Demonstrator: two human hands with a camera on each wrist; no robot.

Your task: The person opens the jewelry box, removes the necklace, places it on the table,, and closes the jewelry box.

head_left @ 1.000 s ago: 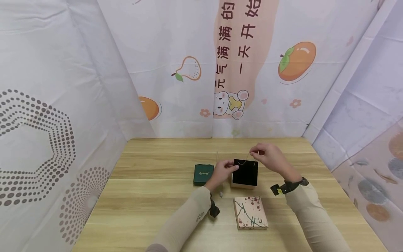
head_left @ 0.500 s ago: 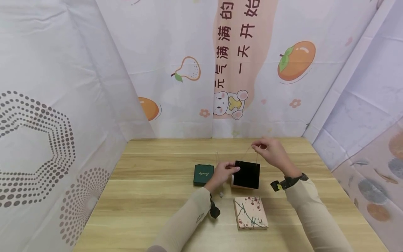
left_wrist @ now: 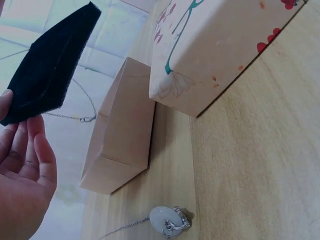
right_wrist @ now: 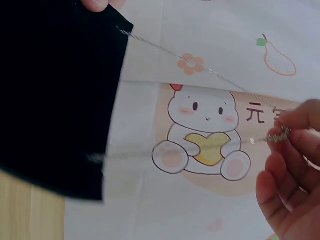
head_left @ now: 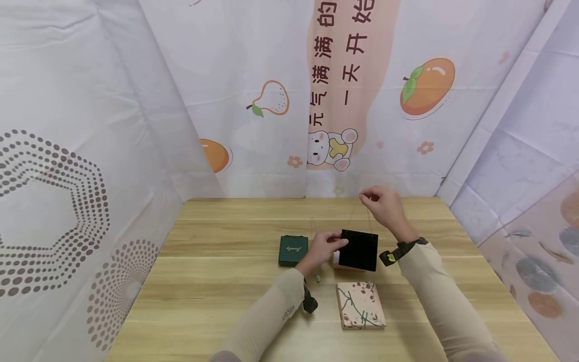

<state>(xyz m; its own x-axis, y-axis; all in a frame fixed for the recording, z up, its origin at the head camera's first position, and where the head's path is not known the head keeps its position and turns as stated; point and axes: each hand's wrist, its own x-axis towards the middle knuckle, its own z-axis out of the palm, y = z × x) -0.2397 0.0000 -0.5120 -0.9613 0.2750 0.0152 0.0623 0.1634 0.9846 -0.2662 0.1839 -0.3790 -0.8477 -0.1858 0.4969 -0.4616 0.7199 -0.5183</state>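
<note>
My left hand (head_left: 323, 247) pinches a black velvet pad (head_left: 358, 250) by its left edge, thumb on one face and fingers on the other. In the left wrist view the pad (left_wrist: 52, 65) is tilted, apart from the open cream box base (left_wrist: 125, 120). Above it, my right hand (head_left: 384, 205) pinches a thin silver necklace chain (right_wrist: 200, 65) between thumb and fingertips. Both strands run taut from that pinch to the pad's edge. A silver chain with a round white pendant (left_wrist: 165, 221) lies on the table beside the base.
A flower-patterned box lid (head_left: 361, 305) lies on the wooden table (head_left: 217, 301) in front of the base. Left of my left hand stands a small dark green box (head_left: 293, 250) with gold lettering. A printed curtain (head_left: 253, 166) hangs behind the table.
My right hand has risen with the chain, whose strands have drawn out longer. The pad in my left hand has shifted slightly right and shows more of its black face.
</note>
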